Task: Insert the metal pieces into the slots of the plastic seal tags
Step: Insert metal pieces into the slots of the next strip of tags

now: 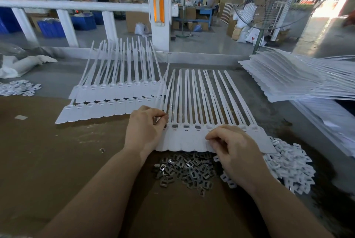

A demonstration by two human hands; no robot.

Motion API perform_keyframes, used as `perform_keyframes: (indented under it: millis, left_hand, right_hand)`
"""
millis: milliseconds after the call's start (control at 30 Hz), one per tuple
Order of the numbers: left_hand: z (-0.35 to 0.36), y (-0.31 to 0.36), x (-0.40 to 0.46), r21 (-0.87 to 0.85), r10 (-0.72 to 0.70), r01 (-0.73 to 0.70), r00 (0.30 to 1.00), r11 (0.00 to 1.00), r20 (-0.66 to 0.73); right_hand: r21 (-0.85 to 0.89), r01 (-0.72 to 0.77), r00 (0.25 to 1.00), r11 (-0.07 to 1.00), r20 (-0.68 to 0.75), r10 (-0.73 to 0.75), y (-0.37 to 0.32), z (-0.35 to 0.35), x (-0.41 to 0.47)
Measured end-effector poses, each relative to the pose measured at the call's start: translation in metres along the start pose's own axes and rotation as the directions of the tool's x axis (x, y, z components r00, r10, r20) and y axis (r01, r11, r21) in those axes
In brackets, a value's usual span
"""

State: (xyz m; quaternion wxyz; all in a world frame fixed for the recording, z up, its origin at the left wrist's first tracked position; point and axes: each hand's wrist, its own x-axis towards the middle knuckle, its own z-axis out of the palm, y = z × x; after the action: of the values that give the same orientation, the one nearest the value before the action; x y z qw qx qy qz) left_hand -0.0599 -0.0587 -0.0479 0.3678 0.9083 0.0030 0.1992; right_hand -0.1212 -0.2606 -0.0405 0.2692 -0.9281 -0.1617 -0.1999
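A strip of joined white plastic seal tags (pixel 189 141) lies in front of me, their long tails pointing away. Three slots near its left end show metal pieces (pixel 186 126) inside. My left hand (pixel 145 130) rests on the strip's left end with thumb and fingers curled together at the first slot; what they pinch is hidden. My right hand (pixel 233 151) lies on the strip's right half, fingers curled, fingertips pinched near a slot. A heap of loose metal pieces (pixel 186 172) lies just below the strip.
Two more strips of white tags (pixel 115 101) lie at the back left. A tall stack of tag sheets (pixel 299 82) sits at the right. White plastic caps (pixel 288 166) are piled at the right, more caps (pixel 17 88) at far left. One metal piece (pixel 101 150) lies alone on the brown cardboard.
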Motion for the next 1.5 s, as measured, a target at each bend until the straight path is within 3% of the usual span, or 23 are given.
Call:
perform_keyframes:
  millis: [400,633,800,1233,1500]
  left_hand:
    - [0.003,-0.005,0.002,-0.041,-0.009,0.008,1.0,0.999,-0.025]
    - [0.002,-0.007,0.004,-0.074,-0.007,0.006,1.0,0.997,-0.013]
    - [0.001,-0.007,0.003,-0.084,-0.012,0.012,1.0,0.996,-0.001]
    - [0.0,-0.008,0.003,-0.1,-0.024,0.025,1.0,0.995,0.01]
    - [0.0,-0.008,0.003,-0.111,-0.028,0.029,1.0,0.993,0.014]
  right_hand:
    - [0.019,0.011,1.0,1.0,-0.018,-0.011,0.0,-0.001,-0.001]
    - [0.108,0.178,0.981,0.978,0.061,-0.185,-0.008,-0.006,-0.002]
    - [0.15,0.209,0.965,0.966,0.129,-0.229,-0.011,-0.007,-0.002]
    - [0.088,0.196,0.941,0.977,0.262,-0.213,-0.013,-0.005,-0.002]
    - [0.134,0.153,0.956,0.979,0.231,-0.181,-0.012,-0.005,-0.001]
